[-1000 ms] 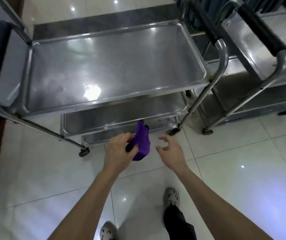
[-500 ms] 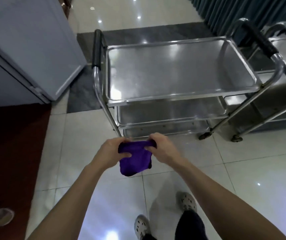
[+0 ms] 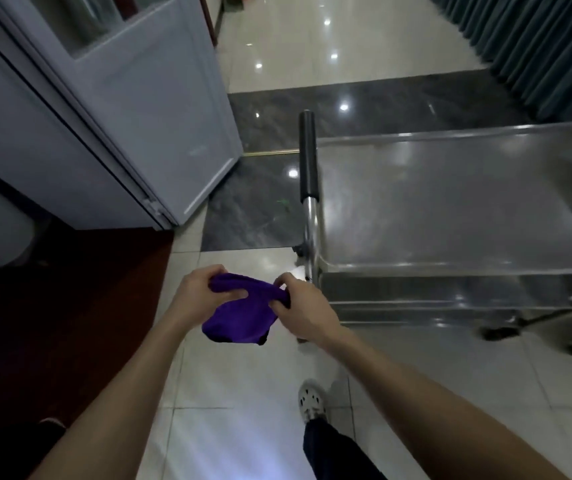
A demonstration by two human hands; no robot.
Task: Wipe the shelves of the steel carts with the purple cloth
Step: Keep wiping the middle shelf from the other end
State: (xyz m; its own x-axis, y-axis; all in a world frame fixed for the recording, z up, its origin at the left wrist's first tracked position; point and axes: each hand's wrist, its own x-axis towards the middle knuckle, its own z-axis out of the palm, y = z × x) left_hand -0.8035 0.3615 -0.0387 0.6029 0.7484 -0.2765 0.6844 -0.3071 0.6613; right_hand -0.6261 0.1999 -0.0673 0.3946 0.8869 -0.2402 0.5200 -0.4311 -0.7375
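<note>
Purple cloth (image 3: 239, 315) hangs bunched at frame centre, pinched along its top edge by left hand (image 3: 197, 294) and right hand (image 3: 303, 311) (both gripping); steel cart (image 3: 450, 220) stands at right.

A: Where are the arms?
B: Both bare forearms reach forward from the bottom edge, converging.
A: And the hands?
B: The left hand (image 3: 196, 292) and right hand (image 3: 303, 308) sit close together, fingers curled, each pinching the purple cloth (image 3: 239, 317). The thumbs seem to press its near side, though it's blurred.
</note>
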